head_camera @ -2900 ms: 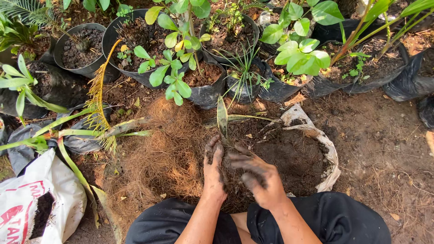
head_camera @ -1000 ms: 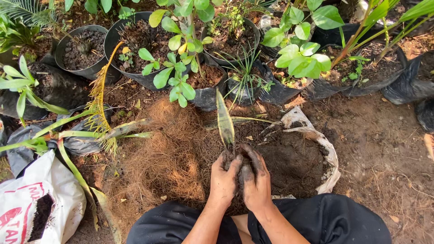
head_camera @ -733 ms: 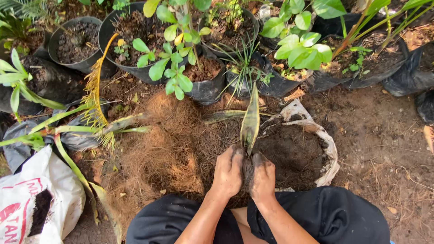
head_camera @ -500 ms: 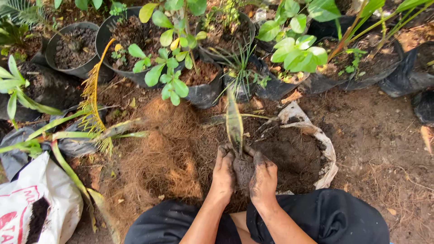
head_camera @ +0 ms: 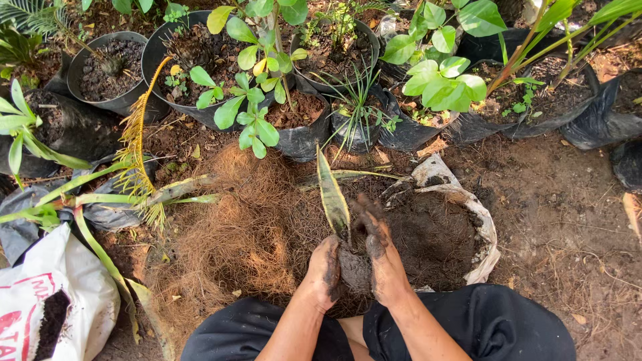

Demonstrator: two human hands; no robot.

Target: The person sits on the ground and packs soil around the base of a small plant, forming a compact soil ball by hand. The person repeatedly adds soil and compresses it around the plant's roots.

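My left hand (head_camera: 325, 273) and my right hand (head_camera: 381, 257) are both caked in dark soil and cup a small black grow bag (head_camera: 353, 271) between them, just above my knees. A single stiff, sword-shaped leaf with yellow edges, the young plant (head_camera: 332, 197), stands up out of the bag and leans away to the left. My right hand's fingers reach over the soil at the plant's base. Behind the hands lies an open white sack of dark soil (head_camera: 468, 207).
A heap of brown coconut fibre (head_camera: 234, 234) lies to the left. Black pots and grow bags with green plants (head_camera: 254, 100) line the far side. A white printed sack (head_camera: 60, 301) with soil sits at lower left. Bare earth (head_camera: 568, 234) extends right.
Earlier my hands worked in the soil with the plant between them. The leaf has swung from upright to the right and back, now leaning left, and my right fingers have come over its base.
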